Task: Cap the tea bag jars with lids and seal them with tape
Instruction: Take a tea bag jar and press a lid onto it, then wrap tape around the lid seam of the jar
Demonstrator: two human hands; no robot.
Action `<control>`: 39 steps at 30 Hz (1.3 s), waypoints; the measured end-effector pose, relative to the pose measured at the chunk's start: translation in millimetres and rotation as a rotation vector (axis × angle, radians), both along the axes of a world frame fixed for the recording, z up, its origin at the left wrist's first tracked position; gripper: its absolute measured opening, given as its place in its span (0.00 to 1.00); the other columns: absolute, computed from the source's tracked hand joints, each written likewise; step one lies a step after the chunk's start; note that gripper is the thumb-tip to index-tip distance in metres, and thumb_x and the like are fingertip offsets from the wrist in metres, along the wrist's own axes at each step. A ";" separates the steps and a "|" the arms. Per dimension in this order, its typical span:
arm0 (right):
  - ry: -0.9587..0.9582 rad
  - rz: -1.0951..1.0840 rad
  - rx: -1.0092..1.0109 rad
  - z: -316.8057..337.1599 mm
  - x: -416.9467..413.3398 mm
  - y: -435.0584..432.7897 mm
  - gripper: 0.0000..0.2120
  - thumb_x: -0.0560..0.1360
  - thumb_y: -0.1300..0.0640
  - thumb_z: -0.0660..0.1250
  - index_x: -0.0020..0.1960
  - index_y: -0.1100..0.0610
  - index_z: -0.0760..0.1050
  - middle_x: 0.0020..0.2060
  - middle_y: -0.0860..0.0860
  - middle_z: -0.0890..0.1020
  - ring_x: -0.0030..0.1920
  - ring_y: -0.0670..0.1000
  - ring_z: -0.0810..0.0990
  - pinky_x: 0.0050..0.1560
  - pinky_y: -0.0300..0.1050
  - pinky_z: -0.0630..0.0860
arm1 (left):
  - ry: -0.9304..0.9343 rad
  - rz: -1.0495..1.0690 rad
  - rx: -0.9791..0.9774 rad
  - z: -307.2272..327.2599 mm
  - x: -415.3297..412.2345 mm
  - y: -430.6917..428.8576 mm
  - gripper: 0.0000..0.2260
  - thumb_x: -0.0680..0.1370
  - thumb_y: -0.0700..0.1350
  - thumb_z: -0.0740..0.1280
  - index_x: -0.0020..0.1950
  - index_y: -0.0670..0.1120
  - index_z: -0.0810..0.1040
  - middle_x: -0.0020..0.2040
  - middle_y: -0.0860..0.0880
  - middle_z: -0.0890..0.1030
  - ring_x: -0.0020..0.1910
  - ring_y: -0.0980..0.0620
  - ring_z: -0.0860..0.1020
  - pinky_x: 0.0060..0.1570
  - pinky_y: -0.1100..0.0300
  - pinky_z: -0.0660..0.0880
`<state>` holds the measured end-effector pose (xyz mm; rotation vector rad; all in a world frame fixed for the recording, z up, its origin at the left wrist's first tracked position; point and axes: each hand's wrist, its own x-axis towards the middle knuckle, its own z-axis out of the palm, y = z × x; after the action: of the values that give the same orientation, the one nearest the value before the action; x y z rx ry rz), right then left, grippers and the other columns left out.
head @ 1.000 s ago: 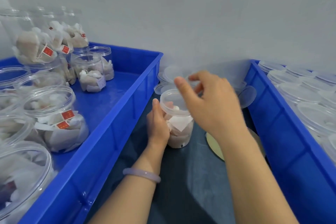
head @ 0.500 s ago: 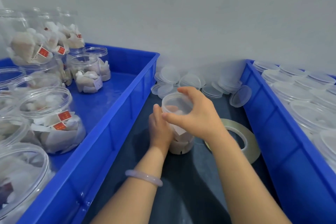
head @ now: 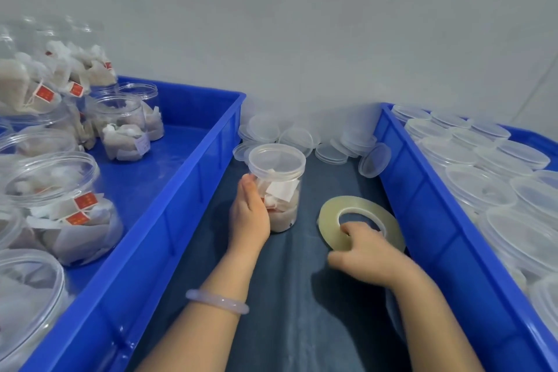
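The left hand [head: 249, 214] wraps around a small clear plastic jar of white tea bags [head: 280, 190], already wearing its translucent round lid [head: 276, 157] and standing upright toward the far edge of the dark cloth-covered table [head: 287, 296], between a blue plastic crate on the left [head: 169, 220] and another on the right [head: 422, 205], likely to steady it for sealing. The right hand [head: 367, 256] curls its fingers over the near rim of a flat, pale yellowish roll of clear tape [head: 327, 217] lying just right of the jar, apparently to lift it. Red tags [head: 85, 201] in the left crate and a white label [head: 282, 188] inside the jar carry print too small to read.
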<state>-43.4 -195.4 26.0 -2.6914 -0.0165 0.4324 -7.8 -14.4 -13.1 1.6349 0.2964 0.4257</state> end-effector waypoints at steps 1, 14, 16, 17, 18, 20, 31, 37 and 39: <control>0.000 0.027 -0.070 -5.8 -1.9 0.9 0.20 0.71 0.49 0.67 0.60 0.56 0.70 0.52 0.53 0.72 0.59 0.55 0.72 0.65 0.50 0.67 | 0.025 -0.019 0.022 -0.5 -2.3 2.1 0.23 0.83 0.56 0.45 0.71 0.49 0.69 0.66 0.47 0.75 0.65 0.47 0.72 0.56 0.62 0.63; -0.501 -0.019 0.478 -20.8 -19.9 8.3 0.22 0.63 0.47 0.67 0.56 0.39 0.68 0.45 0.39 0.75 0.48 0.36 0.73 0.42 0.35 0.69 | -0.046 -0.426 0.131 12.0 -55.2 -12.9 0.20 0.67 0.42 0.79 0.53 0.61 0.79 0.48 0.56 0.82 0.40 0.59 0.81 0.45 0.64 0.78; -0.532 -0.007 0.506 -21.3 -22.2 9.2 0.23 0.62 0.47 0.65 0.57 0.40 0.70 0.45 0.38 0.75 0.48 0.37 0.73 0.44 0.34 0.71 | -0.071 -0.436 0.075 12.8 -55.2 -10.9 0.20 0.68 0.38 0.77 0.54 0.58 0.82 0.46 0.53 0.84 0.40 0.57 0.82 0.44 0.66 0.77; -0.544 0.006 0.503 -21.8 -23.3 10.8 0.23 0.63 0.47 0.66 0.57 0.40 0.70 0.46 0.37 0.75 0.50 0.36 0.73 0.44 0.32 0.71 | -0.094 -0.422 0.058 12.8 -55.7 -10.0 0.19 0.68 0.37 0.77 0.55 0.54 0.83 0.44 0.52 0.85 0.40 0.57 0.82 0.43 0.68 0.77; -0.560 0.021 0.497 -22.5 -24.0 11.9 0.22 0.65 0.48 0.68 0.58 0.40 0.70 0.47 0.36 0.74 0.51 0.35 0.72 0.45 0.30 0.70 | -0.113 -0.400 0.046 13.3 -56.1 -10.1 0.17 0.68 0.36 0.77 0.53 0.51 0.84 0.43 0.52 0.85 0.40 0.57 0.82 0.43 0.69 0.76; -0.599 0.056 0.473 -23.4 -24.5 14.0 0.21 0.68 0.50 0.72 0.58 0.40 0.69 0.48 0.35 0.74 0.52 0.35 0.71 0.45 0.30 0.70 | -0.137 -0.351 0.046 14.2 -57.0 -11.0 0.14 0.67 0.35 0.77 0.49 0.47 0.85 0.41 0.53 0.86 0.42 0.58 0.83 0.45 0.70 0.75; -0.613 0.094 0.451 -31.5 -24.6 18.5 0.21 0.70 0.46 0.71 0.62 0.43 0.72 0.53 0.34 0.72 0.56 0.32 0.69 0.50 0.34 0.70 | -0.147 -0.292 0.141 8.7 -56.7 -9.5 0.10 0.77 0.36 0.67 0.43 0.50 0.82 0.36 0.54 0.84 0.35 0.58 0.82 0.39 0.68 0.77; -0.637 0.098 0.484 -34.4 -24.0 17.3 0.17 0.72 0.48 0.70 0.59 0.41 0.72 0.52 0.35 0.74 0.56 0.32 0.70 0.49 0.33 0.71 | -0.148 -0.318 0.241 8.7 -54.9 -5.7 0.06 0.77 0.41 0.68 0.44 0.52 0.81 0.37 0.54 0.83 0.37 0.60 0.81 0.41 0.66 0.78; -0.651 0.098 0.499 -34.3 -23.9 17.1 0.16 0.71 0.48 0.71 0.58 0.42 0.73 0.52 0.35 0.74 0.55 0.31 0.71 0.48 0.29 0.71 | -0.098 -0.339 0.175 10.1 -54.4 -4.7 0.04 0.72 0.43 0.74 0.43 0.51 0.82 0.38 0.54 0.84 0.38 0.58 0.82 0.40 0.65 0.78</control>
<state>-67.3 -178.4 -8.4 -2.2206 -0.3877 -0.3898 -62.2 -19.1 -3.0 1.7885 -0.0951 0.2768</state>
